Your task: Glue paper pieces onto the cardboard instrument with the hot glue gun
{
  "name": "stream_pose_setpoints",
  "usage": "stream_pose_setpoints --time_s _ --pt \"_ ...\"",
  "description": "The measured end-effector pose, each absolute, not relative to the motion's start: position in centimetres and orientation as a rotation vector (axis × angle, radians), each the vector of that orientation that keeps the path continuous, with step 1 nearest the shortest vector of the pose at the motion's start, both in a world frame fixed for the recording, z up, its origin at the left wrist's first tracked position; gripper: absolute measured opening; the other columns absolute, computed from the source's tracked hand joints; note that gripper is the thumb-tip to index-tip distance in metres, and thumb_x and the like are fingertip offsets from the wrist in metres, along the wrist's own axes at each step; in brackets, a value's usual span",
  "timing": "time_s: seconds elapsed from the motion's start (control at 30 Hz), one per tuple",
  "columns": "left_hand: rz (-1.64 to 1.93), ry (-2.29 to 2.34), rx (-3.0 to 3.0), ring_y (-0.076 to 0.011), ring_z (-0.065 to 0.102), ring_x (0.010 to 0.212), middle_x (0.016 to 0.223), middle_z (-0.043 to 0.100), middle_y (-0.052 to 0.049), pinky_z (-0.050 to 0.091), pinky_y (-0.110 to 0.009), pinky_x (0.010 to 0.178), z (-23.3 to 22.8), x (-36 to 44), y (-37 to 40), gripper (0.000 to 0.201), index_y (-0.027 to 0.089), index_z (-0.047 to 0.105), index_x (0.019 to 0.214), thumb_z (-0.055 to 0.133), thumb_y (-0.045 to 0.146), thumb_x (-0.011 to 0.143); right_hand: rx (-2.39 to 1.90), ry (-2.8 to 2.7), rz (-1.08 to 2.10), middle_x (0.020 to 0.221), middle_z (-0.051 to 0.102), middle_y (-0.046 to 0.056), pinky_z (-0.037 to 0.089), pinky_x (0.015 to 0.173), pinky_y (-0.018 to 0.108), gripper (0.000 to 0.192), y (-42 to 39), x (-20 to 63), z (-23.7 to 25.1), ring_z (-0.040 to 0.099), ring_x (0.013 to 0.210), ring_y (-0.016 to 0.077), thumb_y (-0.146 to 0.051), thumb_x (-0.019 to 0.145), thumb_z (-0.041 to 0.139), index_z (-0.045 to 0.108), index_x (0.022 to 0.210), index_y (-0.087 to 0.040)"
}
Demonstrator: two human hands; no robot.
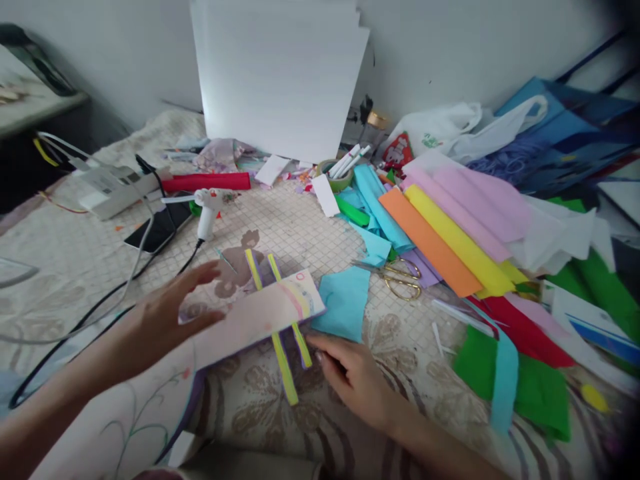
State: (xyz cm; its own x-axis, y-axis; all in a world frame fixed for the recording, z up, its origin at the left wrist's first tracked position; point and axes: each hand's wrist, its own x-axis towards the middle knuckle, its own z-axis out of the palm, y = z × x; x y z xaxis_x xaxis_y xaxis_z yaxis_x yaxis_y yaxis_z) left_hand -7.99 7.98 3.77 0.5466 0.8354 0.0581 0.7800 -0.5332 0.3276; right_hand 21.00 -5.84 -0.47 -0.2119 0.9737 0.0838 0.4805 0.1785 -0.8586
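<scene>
A pale pink printed card strip (260, 313) lies across two yellow paper strips (280, 353) on the patterned bedspread. My left hand (165, 313) hovers flat over the card's left end, fingers spread and slightly blurred. Fingers bent low, my right hand (355, 380) rests on the bedspread and touches the lower end of the right yellow strip. A light blue paper piece (345, 303) lies just right of the card. Neither hand grips anything.
Gold-handled scissors (400, 277) lie right of the blue piece. Rolled coloured sheets (450, 233) fan out at right, with green and red sheets (530, 373) below. A white glue gun (207, 207), phone, power strip (113, 187) and cables sit at left. White boards (280, 73) lean on the wall.
</scene>
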Motion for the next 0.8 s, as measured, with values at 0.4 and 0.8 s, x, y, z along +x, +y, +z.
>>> stream_pose_setpoints --time_s 0.4,0.8 --pt "0.468 1.762 2.424 -0.017 0.062 0.096 0.099 0.068 -0.001 0.044 -0.027 0.068 2.0 -6.4 21.5 0.072 -0.001 0.055 0.109 0.024 0.06 0.086 -1.537 -1.619 1.032 0.077 0.072 0.004 0.048 0.059 0.022 0.029 -5.6 21.2 -0.3 0.061 0.062 0.0118 -0.021 0.089 0.044 0.069 0.105 -0.018" --pt "0.413 1.636 2.387 -0.0166 0.061 0.093 0.102 0.067 -0.002 0.046 -0.026 0.07 1.7 -6.1 20.7 0.068 0.0 0.055 0.11 0.019 0.055 0.091 -1.522 -1.539 1.125 0.056 0.056 -0.002 0.035 0.046 0.019 0.031 -5.5 21.4 -0.3 0.044 0.047 0.0081 -0.028 0.091 0.042 0.068 0.103 -0.015"
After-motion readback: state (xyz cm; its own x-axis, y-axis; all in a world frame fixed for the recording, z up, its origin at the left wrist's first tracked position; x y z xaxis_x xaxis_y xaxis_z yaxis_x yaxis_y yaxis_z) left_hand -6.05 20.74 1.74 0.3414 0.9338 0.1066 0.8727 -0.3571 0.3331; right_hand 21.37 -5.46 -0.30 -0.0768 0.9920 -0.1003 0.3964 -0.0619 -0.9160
